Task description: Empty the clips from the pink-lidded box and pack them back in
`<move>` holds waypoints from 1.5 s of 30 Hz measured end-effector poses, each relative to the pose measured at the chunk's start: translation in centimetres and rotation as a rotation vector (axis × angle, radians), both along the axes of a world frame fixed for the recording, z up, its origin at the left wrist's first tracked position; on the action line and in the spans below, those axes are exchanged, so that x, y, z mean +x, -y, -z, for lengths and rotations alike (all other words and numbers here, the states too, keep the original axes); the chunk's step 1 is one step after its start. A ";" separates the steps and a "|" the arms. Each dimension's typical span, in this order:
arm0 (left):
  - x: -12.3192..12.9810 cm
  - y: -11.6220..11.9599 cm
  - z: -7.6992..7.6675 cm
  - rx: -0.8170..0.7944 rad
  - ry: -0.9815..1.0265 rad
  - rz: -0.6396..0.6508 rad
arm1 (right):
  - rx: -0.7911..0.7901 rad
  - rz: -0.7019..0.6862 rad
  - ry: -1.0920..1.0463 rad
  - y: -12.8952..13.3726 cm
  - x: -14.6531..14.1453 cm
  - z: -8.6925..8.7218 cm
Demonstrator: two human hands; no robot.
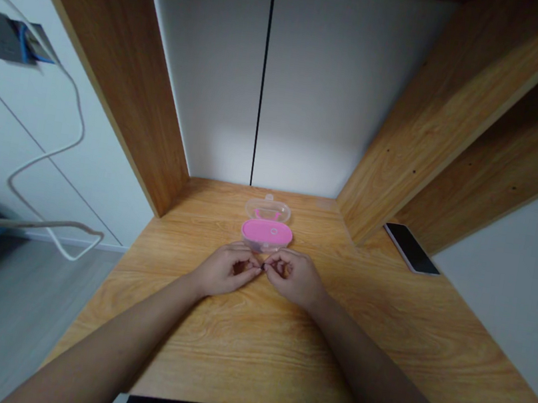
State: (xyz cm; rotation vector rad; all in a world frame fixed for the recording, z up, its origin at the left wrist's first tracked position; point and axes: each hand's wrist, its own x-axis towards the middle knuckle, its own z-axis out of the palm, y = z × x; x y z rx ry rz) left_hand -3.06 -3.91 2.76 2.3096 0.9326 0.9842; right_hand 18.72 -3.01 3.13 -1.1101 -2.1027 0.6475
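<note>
My left hand [230, 268] and my right hand [296, 278] meet above the wooden desk, thumbs and forefingers pinched together. Between the fingertips is a small dark object [262, 266], too small to name, gripped from both sides. Just behind my fingers sits an oval case with a pink inside [262, 230]; a pale ring-shaped mark [273, 231] shows on the pink surface. Its clear lid [268, 209] stands open toward the wall, with pink parts along the lid's lower edge. My hands partly hide the front of the case.
A dark-screened phone [412, 249] lies on the desk [246, 353] at the right, beside a wooden upright [443, 120]. Another upright [101, 69] rises at the left. A white cable [77, 112] hangs by the left wall near a socket [0, 35].
</note>
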 end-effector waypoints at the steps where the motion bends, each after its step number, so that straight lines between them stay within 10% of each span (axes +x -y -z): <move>1: -0.1 -0.1 0.1 0.008 -0.002 -0.019 | 0.027 0.018 0.010 -0.1 0.2 -0.3; 15: -1.1 -1.0 0.6 0.035 -0.136 -0.211 | 0.171 0.072 0.557 -5.9 -1.6 -7.3; 34: -1.2 -1.1 0.4 0.021 -0.175 -0.232 | 0.279 0.031 0.719 -6.5 -2.8 -8.8; 45: -1.6 -1.5 0.9 0.013 -0.239 -0.146 | 0.279 -0.199 0.283 -2.3 1.5 -3.2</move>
